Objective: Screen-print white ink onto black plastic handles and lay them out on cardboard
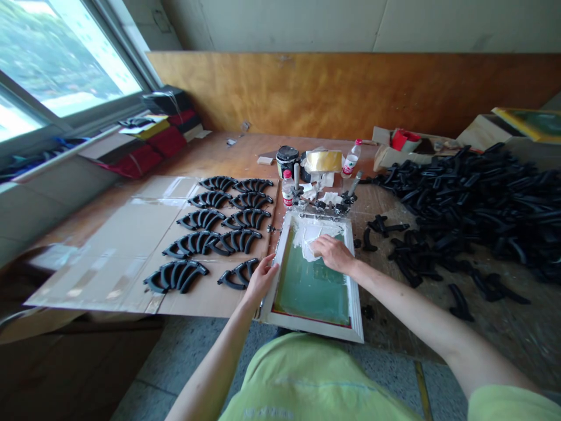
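now our right hand (335,252) pinches a white scrap (310,248) — uneven pressure could smear; left hand (262,279) at the screen frame (355,304) — hold unclear.

The green rectangular panel (311,301) looks smooth, with a soft sheen; clock directions run from its middle. Its pale rectangular frame (307,329) is ridged and matt. At twelve o'clock lie thick, wet-looking white paste (324,230), a crumpled, paper-like white wad (308,248), a scuffed grey metal clamp assembly (323,210) and a glossy yellow tape roll (325,161); beyond, a varnished orange-brown wooden board (280,93) shines in patches. At nine, matt tan cardboard (105,245) carries strips of shiny clear tape (169,202). At two, piled black curved pieces (473,193) resemble satin plastic. At six, a lime-green shirt (319,380) is soft, matt cloth.
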{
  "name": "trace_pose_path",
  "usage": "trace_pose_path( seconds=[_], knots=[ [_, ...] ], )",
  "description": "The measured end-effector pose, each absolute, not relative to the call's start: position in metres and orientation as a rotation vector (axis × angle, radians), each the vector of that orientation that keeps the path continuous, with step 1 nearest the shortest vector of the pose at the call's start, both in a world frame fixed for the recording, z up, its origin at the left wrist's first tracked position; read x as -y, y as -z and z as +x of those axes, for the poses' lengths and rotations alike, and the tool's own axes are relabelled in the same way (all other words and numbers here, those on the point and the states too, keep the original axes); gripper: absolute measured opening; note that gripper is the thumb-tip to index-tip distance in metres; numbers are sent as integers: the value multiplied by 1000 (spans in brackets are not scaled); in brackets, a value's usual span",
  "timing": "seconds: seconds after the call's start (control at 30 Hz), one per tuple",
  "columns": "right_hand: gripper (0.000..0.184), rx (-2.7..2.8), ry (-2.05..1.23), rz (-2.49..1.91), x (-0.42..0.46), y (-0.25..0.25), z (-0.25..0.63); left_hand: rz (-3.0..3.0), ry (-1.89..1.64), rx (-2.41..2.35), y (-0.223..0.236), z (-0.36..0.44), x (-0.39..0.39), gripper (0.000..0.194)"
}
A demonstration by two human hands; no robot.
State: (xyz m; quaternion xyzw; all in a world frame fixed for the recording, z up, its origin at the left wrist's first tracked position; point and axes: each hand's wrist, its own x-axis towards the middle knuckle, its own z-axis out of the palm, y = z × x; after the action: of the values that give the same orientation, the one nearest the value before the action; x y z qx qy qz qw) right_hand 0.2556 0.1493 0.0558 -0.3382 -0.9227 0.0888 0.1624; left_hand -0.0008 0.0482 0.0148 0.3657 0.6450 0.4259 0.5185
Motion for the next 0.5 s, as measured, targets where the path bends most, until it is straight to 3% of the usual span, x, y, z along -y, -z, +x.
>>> trace_pose_path(
  seconds=[0.17,0.27,0.37,0.5],
  knots=[
    [21,2623,-329,-948,-149,-57,257,846,-994,-1528,-24,-1,-48,64],
    [42,2472,-324,-1138,-184,-74,249,828,-979,-1471,-45,-4,-49,69],
    [60,2301,-250,-1308,-219,-90,257,864,-1012,-1423,-79,-8,-52,62],
    [40,1909,-227,-1557,-238,-84,311,909,-1219,-1372,-127,-1,-71,56]
  ],
)
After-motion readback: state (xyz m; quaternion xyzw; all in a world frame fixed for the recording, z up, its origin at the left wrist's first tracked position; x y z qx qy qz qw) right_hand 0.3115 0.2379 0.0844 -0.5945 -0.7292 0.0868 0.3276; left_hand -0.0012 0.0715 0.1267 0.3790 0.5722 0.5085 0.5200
